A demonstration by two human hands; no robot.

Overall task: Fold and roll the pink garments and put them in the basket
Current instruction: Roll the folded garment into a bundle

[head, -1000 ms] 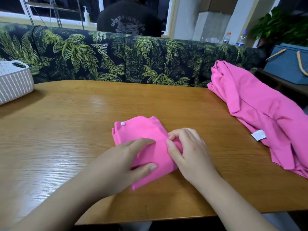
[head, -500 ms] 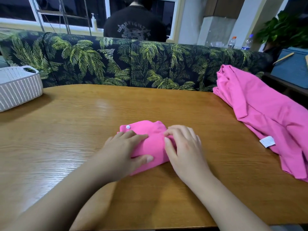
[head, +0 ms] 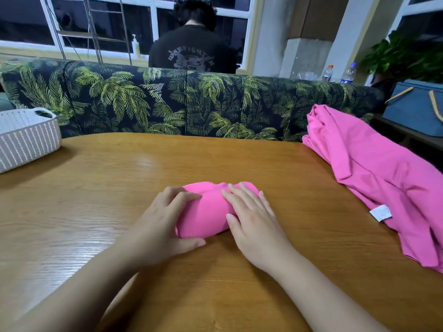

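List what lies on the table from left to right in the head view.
white basket → left hand → rolled pink garment → right hand → unfolded pink garment, all on the wooden table.

Palm-print sofa (head: 167,104), dark, probably night-time windows (head: 107,20).

White basket (head: 28,137) cut by left edge. Loose pink garment (head: 383,183) runs past right edge. Its tag (head: 381,212) text illegible.
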